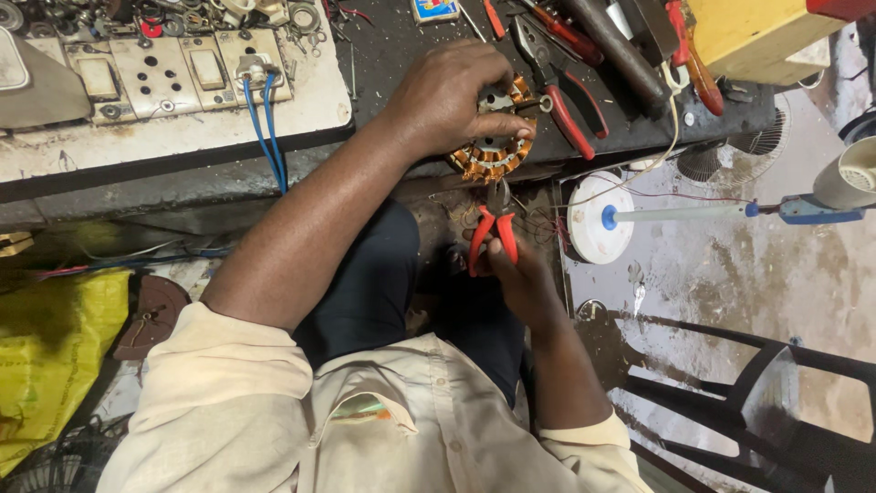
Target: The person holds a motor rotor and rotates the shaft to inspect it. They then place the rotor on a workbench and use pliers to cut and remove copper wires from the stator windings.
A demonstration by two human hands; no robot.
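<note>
- Left hand [456,96]: clasped over a copper-wound motor stator [493,157], holding it at the front edge of the dark counter [383,55].
- Right hand [520,274]: gripping red-handled pliers [493,233], nose up, just beneath the stator.
- Switch board [173,73]: on the counter's left part, two blue wires [266,128] hanging down from it.
- Second red-handled pliers [557,87]: lying just right of the stator.
</note>
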